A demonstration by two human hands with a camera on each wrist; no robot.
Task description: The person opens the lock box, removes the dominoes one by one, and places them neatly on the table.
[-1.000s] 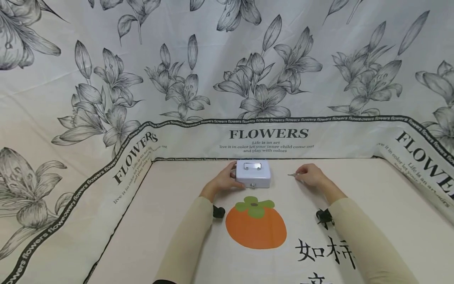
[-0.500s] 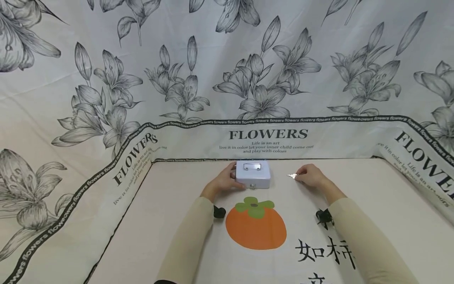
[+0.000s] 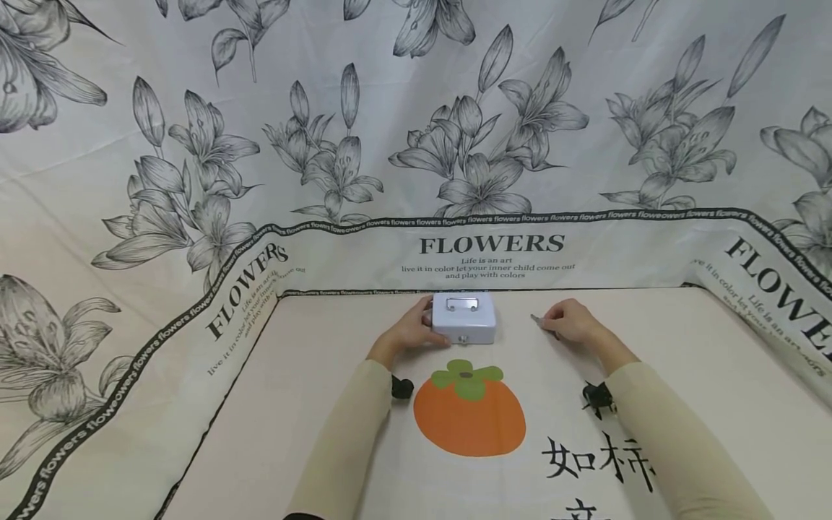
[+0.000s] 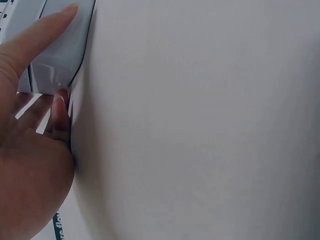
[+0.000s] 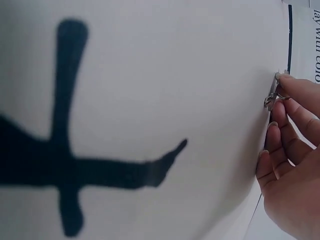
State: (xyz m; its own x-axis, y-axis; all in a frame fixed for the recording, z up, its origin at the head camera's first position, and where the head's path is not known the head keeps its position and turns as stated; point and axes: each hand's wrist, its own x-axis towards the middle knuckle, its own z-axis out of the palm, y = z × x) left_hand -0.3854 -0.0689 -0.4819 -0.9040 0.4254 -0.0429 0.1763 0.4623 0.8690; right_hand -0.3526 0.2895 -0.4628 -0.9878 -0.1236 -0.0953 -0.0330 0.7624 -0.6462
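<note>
A small white metal cash box point(image 3: 471, 325) with a folding handle on its lid and a lock on its front stands at the table's far edge. My left hand point(image 3: 409, 328) grips its left side; in the left wrist view the thumb lies along one face of the box point(image 4: 57, 62) and the other fingers reach round its end. Off to the right of the box, my right hand point(image 3: 572, 321) pinches a small silver key point(image 3: 536, 318). The right wrist view shows a metal ring point(image 5: 268, 102) on it, between thumb and index finger, the fingertips mostly covering the key.
The table wears a pale cloth point(image 3: 312, 404) printed with an orange persimmon point(image 3: 469, 419) and black characters point(image 3: 568, 458). A flower-patterned curtain point(image 3: 351, 253) rises behind the box and along both sides.
The key has turned in my right fingers: its flat face glinted half a second ago and now looks narrow. The left hand and the box have stayed in place.
</note>
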